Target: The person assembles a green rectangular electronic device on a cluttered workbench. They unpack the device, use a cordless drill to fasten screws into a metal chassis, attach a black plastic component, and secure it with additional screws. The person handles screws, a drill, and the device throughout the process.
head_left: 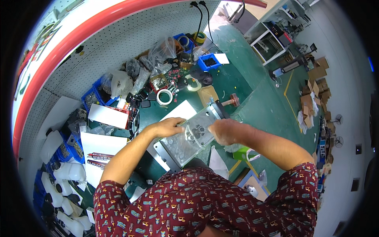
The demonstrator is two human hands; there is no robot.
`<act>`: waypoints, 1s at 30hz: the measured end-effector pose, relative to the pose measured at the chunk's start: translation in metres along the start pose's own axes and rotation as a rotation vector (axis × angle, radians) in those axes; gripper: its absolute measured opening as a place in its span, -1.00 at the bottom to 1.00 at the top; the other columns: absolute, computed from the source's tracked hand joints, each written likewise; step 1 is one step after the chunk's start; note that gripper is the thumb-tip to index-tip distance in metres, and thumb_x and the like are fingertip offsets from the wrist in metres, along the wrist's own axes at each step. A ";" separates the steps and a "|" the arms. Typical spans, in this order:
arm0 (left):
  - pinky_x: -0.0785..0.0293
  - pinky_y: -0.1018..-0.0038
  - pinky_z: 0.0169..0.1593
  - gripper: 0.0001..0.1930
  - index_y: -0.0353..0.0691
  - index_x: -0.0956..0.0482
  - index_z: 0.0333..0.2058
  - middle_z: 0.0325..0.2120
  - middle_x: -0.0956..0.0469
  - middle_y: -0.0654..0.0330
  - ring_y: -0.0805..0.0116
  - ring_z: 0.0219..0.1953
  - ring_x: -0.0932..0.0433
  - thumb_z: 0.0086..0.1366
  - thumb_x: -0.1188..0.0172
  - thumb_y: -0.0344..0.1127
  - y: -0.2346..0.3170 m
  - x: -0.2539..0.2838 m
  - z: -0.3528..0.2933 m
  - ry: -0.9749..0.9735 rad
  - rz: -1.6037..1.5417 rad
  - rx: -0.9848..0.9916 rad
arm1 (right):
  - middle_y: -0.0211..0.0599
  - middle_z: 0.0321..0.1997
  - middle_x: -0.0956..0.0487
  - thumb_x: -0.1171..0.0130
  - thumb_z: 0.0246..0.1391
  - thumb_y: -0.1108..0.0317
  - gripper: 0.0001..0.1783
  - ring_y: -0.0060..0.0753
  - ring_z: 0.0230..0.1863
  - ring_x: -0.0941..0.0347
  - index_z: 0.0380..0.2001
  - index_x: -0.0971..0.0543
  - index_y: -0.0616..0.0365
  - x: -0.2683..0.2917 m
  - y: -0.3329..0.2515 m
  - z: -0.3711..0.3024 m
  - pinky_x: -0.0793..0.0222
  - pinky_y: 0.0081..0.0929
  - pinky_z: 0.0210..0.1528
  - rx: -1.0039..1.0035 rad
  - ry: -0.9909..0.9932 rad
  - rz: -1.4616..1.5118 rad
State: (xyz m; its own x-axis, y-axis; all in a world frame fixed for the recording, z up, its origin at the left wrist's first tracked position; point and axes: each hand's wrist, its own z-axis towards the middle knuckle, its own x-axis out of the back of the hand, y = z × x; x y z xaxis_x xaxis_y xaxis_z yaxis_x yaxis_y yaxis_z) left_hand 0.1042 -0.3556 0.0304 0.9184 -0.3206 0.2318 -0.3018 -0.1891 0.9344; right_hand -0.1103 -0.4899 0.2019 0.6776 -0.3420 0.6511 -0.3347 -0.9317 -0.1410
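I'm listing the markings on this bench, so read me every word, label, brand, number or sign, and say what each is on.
Nothing here can be quoted.
Red strips: pale characters, too small and blurred to read.
Red-and-white box: any print on its red side is too small to read.
Clear panel: no lettering that I can make out.

A maroon shirt [185, 197], near, was patterned with small motifs in teal, cream and orange. At the centre, a translucent grey panel [178, 149] was edged in pale green. The worktop [236, 81] was coloured dark green. Far left, a pale pegboard [118, 41] was dotted with dark holes and bordered by a red rail [92, 25]. Right, a green floor [268, 108] was striped with yellow.
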 end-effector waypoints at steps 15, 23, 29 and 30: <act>-0.48 0.45 0.15 -0.65 -0.37 -0.70 0.01 -0.08 -0.70 0.21 0.42 -0.02 -0.58 0.43 -0.28 -0.20 -0.003 -0.044 -0.090 0.755 -0.448 0.339 | 0.22 -0.29 -0.72 -0.30 -0.01 0.58 -0.86 0.02 -0.27 -0.73 -0.32 -0.72 0.32 0.024 0.051 0.050 -0.65 -0.12 -0.24 0.355 -0.136 -0.136; -0.48 0.52 0.04 -0.62 -0.43 -0.66 0.04 -0.10 -0.70 0.16 0.46 -0.13 -0.57 0.50 -0.19 -0.19 0.027 -0.071 -0.091 1.103 -0.407 0.428 | -0.29 -0.34 -0.65 -0.12 0.37 0.43 -0.76 -0.62 -0.48 -0.47 0.02 -0.54 0.31 -0.041 0.098 0.050 -0.41 -0.58 -0.43 0.359 0.267 1.277; -0.58 0.39 0.00 -0.70 -0.43 -0.63 0.07 -0.09 -0.71 0.04 0.36 -0.13 -0.65 0.45 -0.21 -0.39 0.102 -0.123 -0.065 1.552 0.157 0.473 | -0.11 -0.28 -0.73 -0.19 0.20 0.46 -0.82 -0.23 -0.27 -0.67 -0.13 -0.62 0.23 -0.050 0.263 0.167 -0.56 -0.35 -0.16 0.176 0.967 0.969; -0.60 0.39 0.00 -0.70 -0.42 -0.62 0.07 -0.09 -0.71 0.02 0.34 -0.11 -0.68 0.43 -0.23 -0.41 0.133 -0.129 -0.047 1.515 0.028 0.498 | -0.03 -0.24 -0.74 -0.21 0.16 0.45 -0.81 -0.03 -0.18 -0.71 -0.16 -0.64 0.21 -0.061 0.301 0.191 -0.59 -0.23 -0.07 0.050 1.043 0.761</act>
State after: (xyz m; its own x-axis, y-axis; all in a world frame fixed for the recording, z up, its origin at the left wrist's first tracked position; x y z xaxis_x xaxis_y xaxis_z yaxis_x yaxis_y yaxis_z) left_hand -0.0426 -0.2958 0.1379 0.2141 0.7912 0.5728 -0.0927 -0.5673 0.8183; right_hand -0.1275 -0.7731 -0.0225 -0.5072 -0.5508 0.6629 -0.3682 -0.5569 -0.7445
